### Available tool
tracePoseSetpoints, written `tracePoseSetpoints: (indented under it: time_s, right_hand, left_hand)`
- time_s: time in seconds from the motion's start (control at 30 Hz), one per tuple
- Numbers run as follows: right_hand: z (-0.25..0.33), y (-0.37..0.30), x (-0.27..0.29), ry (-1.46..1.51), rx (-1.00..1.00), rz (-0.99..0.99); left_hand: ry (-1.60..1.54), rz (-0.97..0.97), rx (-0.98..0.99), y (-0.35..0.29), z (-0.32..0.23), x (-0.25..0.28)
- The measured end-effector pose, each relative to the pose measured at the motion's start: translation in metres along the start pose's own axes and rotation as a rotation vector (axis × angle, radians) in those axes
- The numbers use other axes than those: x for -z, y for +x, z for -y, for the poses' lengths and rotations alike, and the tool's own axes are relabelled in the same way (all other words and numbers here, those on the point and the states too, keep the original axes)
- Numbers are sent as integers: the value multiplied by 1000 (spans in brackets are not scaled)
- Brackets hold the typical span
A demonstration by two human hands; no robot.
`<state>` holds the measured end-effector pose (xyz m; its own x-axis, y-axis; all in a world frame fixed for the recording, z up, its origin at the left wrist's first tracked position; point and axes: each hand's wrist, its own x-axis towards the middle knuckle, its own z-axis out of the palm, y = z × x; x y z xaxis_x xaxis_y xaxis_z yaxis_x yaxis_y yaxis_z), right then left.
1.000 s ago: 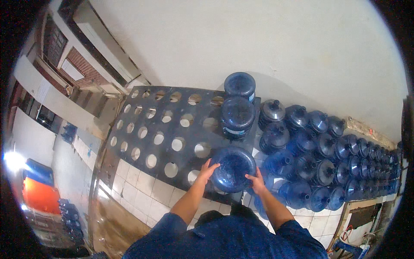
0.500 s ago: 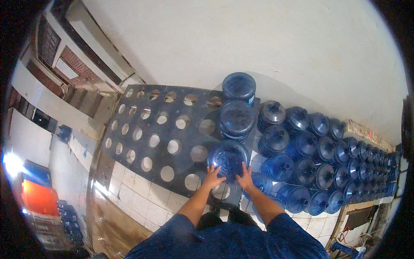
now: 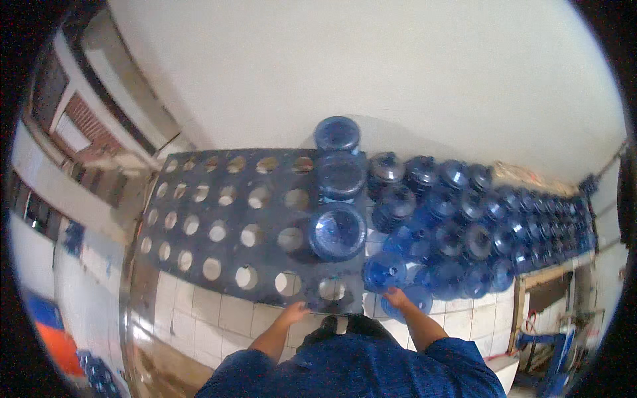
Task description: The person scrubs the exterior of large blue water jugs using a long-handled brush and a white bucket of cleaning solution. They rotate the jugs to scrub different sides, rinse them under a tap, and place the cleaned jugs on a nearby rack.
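Observation:
Three blue water jugs stand upside down in a column at the right end of a dark board with round holes. The nearest inverted jug [image 3: 338,231] sits just beyond my hands, with the middle jug [image 3: 341,176] and the far jug [image 3: 337,134] behind it. Empty of any object, my left hand [image 3: 294,312] hovers by the front edge of the board [image 3: 219,249], fingers loosely apart. My right hand [image 3: 397,298] is open at the near side of an upright blue jug [image 3: 383,272]; whether it touches is unclear. Another jug [image 3: 413,302] lies partly behind that hand.
Rows of upright blue jugs [image 3: 451,239] fill the right side along the pale wall [image 3: 371,66]. White tiles [image 3: 206,305] cover the floor before the board. At the lower right stands a blue metal frame [image 3: 554,355]; an orange object [image 3: 56,348] is at far left.
Both hands have let go of the nearest inverted jug, which stays in the board. They have drawn back toward me, the right one to an upright jug. The view has shifted.

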<state>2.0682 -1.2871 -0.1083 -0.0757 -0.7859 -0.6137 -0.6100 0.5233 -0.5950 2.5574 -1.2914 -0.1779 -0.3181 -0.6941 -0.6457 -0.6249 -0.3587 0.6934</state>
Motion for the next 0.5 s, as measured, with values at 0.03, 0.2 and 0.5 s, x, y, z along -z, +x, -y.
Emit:
tracePoseSetpoints:
  time_s: [0.03, 0.2, 0.5]
  right_hand:
    - [-15, -28, 5, 28, -53, -79]
    - [-209, -187, -82, 103, -358, -315]
    - [-331, -418, -254, -201, -230, -329]
  left_hand:
    - [-22, 52, 75, -20, 9, -2]
    - [792, 411, -153, -67, 129, -7]
    - [938, 487, -253, 21, -13, 2]
